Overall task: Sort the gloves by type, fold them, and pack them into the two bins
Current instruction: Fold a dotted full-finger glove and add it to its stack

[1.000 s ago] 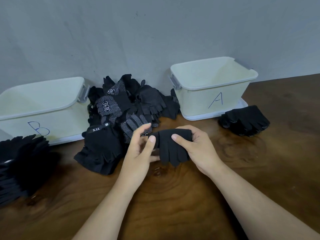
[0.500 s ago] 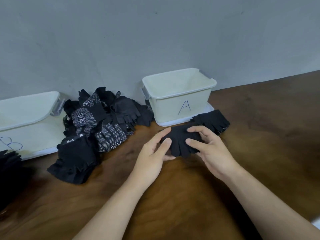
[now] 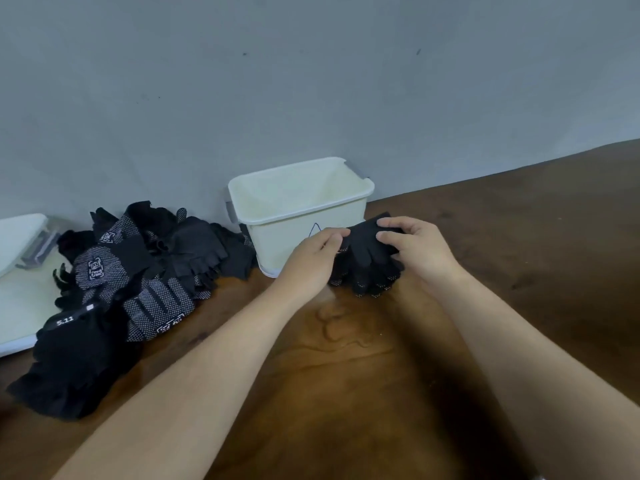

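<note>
Here, both hands pinch a folded black glove in front of bin A, at its right end. The left hand nips its left edge; the right hand curls fingers over its right end. The glove hangs directly over a small stack on the table. An unsorted pile lies left of bin A, with bin B at far left.

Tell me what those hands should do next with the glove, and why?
Probably lower the folded glove onto the stack under it and let go: the left hand and right hand pinch it above that stack, beside the white bin.
</note>
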